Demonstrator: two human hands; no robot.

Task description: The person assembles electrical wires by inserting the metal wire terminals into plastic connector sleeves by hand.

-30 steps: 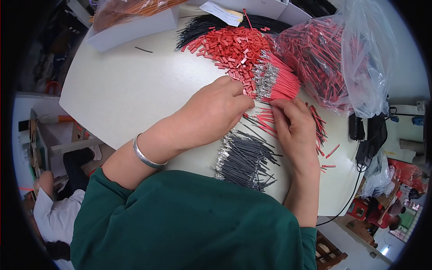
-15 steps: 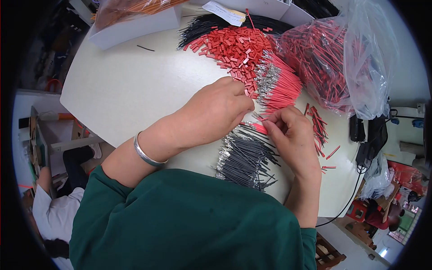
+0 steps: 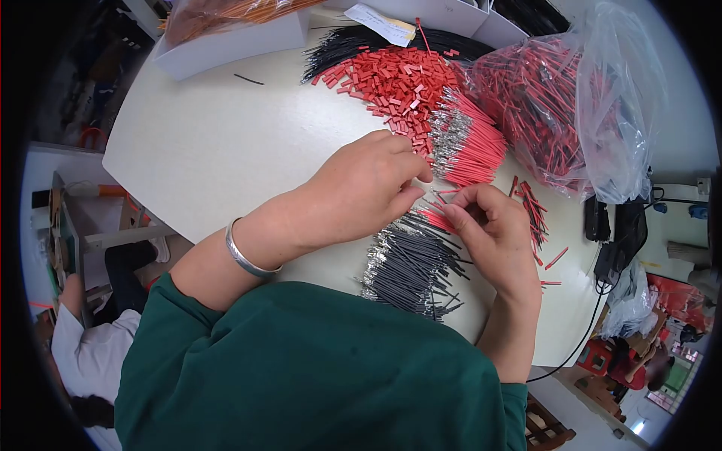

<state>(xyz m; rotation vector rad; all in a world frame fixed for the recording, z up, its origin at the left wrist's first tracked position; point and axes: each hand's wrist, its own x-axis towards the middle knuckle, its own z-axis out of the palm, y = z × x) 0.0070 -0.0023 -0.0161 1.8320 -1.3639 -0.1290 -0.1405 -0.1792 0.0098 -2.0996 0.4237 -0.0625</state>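
My left hand, with a silver bangle at the wrist, is curled with thumb and forefinger close together; anything between them is too small to make out. Facing it, my right hand pinches a short red wire with a metal terminal end pointing toward the left fingertips. Below the fingers lie more red wires, on top of a bundle of black wires with silvery terminals. Beyond both hands, a bundle of red wires with metal ends lies beside a heap of small red plastic housings.
A clear plastic bag of red wires stands at the back right. Loose finished-looking red pieces lie right of my hand. A white box holds orange wires. Long black wires lie behind the heap. Another person is at left.
The thumb and forefinger of my left hand have parted slightly. My right fingertips have shifted a little to the right, and the view has moved slightly.
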